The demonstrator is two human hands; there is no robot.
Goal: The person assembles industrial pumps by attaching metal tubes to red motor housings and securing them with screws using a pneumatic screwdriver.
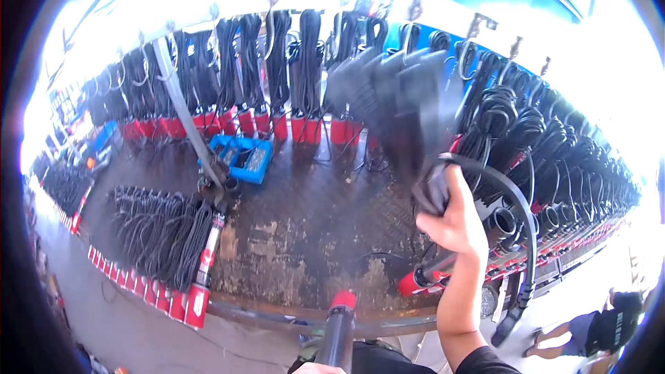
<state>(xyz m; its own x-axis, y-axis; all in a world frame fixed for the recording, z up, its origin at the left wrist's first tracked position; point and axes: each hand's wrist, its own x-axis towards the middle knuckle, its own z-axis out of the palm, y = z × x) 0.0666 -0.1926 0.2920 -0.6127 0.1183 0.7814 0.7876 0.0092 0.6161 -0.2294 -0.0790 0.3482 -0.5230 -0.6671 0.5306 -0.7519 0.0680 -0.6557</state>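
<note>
My right hand (454, 218) is raised over the bench, its fingers closed around a bundled coil of black cable (398, 107). The coil's upper part is smeared by motion. From that hand a loose length of cable (523, 208) arcs to the right and hangs down to a dark plug-like end. At the lower edge my left hand (318, 369) shows only in part, wrapped around a dark cylinder with a red cap (338, 332). The cylinder points away from me over the bench's near edge.
A worn dark workbench (270, 263) lies ahead, with a blue plastic crate (249, 159) near a slanted metal post (180, 104). Red-ended cylinders with cable bundles (163, 235) lie at left; hanging cable coils (308, 62) line the back and right. Another person (613, 325) is at lower right.
</note>
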